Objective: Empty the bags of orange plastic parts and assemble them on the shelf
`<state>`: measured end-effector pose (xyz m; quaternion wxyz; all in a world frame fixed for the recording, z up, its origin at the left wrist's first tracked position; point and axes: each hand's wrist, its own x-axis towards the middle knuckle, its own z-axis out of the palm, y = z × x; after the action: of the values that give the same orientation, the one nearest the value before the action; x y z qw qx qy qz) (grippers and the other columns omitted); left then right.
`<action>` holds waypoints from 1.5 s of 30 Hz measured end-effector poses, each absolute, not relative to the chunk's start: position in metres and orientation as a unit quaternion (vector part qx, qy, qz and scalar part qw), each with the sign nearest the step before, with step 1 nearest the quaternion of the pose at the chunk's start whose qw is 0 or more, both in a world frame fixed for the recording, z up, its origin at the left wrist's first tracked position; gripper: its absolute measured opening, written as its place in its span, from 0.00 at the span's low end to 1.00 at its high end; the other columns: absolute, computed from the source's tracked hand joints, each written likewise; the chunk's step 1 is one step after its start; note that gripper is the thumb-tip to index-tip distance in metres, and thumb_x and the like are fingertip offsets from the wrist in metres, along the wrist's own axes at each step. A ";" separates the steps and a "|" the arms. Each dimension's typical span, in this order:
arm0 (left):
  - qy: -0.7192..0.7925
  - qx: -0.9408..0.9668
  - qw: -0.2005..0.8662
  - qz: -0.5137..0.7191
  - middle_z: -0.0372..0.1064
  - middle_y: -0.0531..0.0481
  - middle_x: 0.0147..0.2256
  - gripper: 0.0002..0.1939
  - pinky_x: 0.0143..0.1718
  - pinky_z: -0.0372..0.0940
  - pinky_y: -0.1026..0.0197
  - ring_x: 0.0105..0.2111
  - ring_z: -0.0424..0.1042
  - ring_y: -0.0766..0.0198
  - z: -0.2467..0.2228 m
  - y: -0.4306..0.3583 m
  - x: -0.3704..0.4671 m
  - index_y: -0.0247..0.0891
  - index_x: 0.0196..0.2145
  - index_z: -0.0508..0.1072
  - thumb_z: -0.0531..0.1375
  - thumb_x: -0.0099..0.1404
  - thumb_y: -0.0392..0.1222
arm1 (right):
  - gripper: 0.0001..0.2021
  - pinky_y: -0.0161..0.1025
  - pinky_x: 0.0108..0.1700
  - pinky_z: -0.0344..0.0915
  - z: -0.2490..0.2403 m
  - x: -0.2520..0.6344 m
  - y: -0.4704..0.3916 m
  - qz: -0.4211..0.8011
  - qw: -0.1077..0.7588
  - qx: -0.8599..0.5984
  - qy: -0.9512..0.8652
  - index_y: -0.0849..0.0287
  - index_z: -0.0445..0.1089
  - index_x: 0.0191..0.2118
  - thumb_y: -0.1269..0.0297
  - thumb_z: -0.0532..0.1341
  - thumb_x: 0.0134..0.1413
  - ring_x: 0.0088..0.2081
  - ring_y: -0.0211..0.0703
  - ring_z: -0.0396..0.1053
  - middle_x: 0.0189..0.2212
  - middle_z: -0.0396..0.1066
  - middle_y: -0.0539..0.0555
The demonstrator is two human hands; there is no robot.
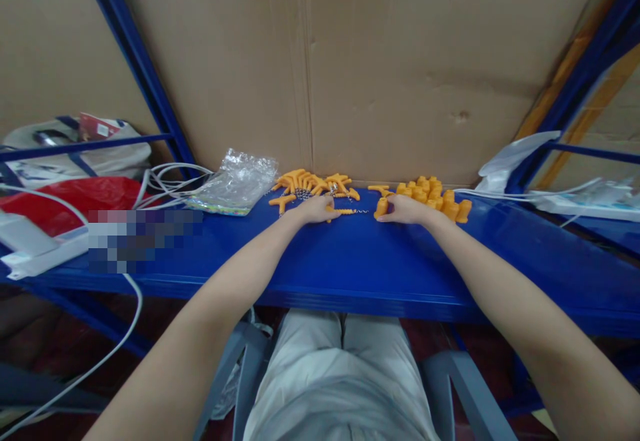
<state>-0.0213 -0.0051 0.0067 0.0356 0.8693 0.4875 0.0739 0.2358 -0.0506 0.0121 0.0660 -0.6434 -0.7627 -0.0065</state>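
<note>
My left hand is closed on the handle of an orange corkscrew-like piece, whose metal spiral points right. My right hand pinches an orange cap-like piece that stands at the spiral's right, a small gap apart from it. Behind my left hand lies a pile of orange T-handled pieces with metal spirals. Another T-handled piece lies left of that hand. Several orange cap-like pieces stand grouped beyond and right of my right hand.
The blue tabletop extends in front of me. A clear plastic bag lies left of the pile. White cables, a red bag and a power strip are at the left. Cardboard stands behind.
</note>
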 end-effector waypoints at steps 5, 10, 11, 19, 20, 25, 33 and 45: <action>0.482 0.872 0.038 0.076 0.78 0.48 0.34 0.17 0.36 0.63 0.61 0.37 0.76 0.57 0.006 -0.004 -0.021 0.40 0.37 0.74 0.57 0.65 0.56 | 0.13 0.42 0.44 0.67 0.016 0.237 -0.052 -0.056 0.088 -0.642 -0.760 0.57 0.74 0.46 0.61 0.64 0.55 0.44 0.52 0.76 0.45 0.79 0.57; 0.478 0.875 0.029 0.070 0.79 0.47 0.37 0.17 0.37 0.63 0.61 0.39 0.76 0.56 0.007 -0.004 -0.021 0.39 0.37 0.74 0.57 0.65 0.56 | 0.15 0.46 0.50 0.65 0.024 0.236 -0.061 -0.106 0.084 -0.672 -0.728 0.57 0.73 0.50 0.62 0.61 0.59 0.53 0.57 0.73 0.52 0.76 0.61; 0.479 0.874 0.031 0.069 0.79 0.46 0.37 0.17 0.36 0.63 0.61 0.39 0.76 0.56 0.007 -0.004 -0.021 0.39 0.38 0.74 0.57 0.65 0.56 | 0.15 0.47 0.51 0.65 0.024 0.235 -0.062 -0.109 0.080 -0.673 -0.727 0.57 0.73 0.51 0.62 0.60 0.60 0.54 0.58 0.72 0.53 0.76 0.61; 0.487 0.870 0.036 0.069 0.79 0.47 0.37 0.17 0.35 0.61 0.61 0.38 0.75 0.55 0.007 -0.004 -0.020 0.40 0.38 0.74 0.57 0.65 0.56 | 0.16 0.45 0.51 0.66 0.020 0.233 -0.063 -0.074 0.033 -0.655 -0.751 0.57 0.73 0.54 0.68 0.59 0.60 0.54 0.56 0.73 0.54 0.75 0.61; 0.485 0.871 0.035 0.070 0.78 0.46 0.37 0.17 0.35 0.61 0.61 0.39 0.75 0.55 0.007 -0.004 -0.020 0.39 0.38 0.73 0.57 0.65 0.56 | 0.18 0.45 0.51 0.66 0.019 0.234 -0.062 -0.070 0.029 -0.656 -0.751 0.58 0.73 0.55 0.70 0.60 0.60 0.53 0.57 0.73 0.54 0.76 0.62; 0.479 0.874 0.037 0.073 0.77 0.47 0.34 0.17 0.34 0.61 0.62 0.35 0.74 0.57 0.006 -0.003 -0.021 0.39 0.37 0.73 0.57 0.65 0.56 | 0.20 0.42 0.54 0.67 0.011 0.241 -0.051 -0.024 0.057 -0.606 -0.793 0.62 0.73 0.54 0.77 0.61 0.56 0.53 0.52 0.74 0.53 0.76 0.62; 0.491 0.866 0.044 0.081 0.77 0.47 0.35 0.18 0.36 0.62 0.62 0.35 0.74 0.57 0.006 -0.003 -0.021 0.38 0.41 0.74 0.59 0.64 0.55 | 0.21 0.48 0.59 0.66 -0.002 0.252 -0.035 -0.008 0.112 -0.553 -0.825 0.61 0.74 0.53 0.77 0.63 0.53 0.53 0.53 0.74 0.52 0.76 0.62; 0.474 0.869 0.061 0.132 0.76 0.48 0.33 0.15 0.35 0.61 0.62 0.34 0.73 0.58 0.001 0.000 -0.021 0.37 0.41 0.74 0.61 0.64 0.51 | 0.20 0.53 0.61 0.66 -0.012 0.245 -0.030 0.023 0.203 -0.489 -0.848 0.59 0.76 0.52 0.76 0.66 0.52 0.57 0.55 0.72 0.53 0.76 0.61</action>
<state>-0.0208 -0.0001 0.0015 0.0611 0.8687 0.4735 0.1318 0.2446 -0.0297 -0.0125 0.2034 -0.4886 -0.8482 0.0232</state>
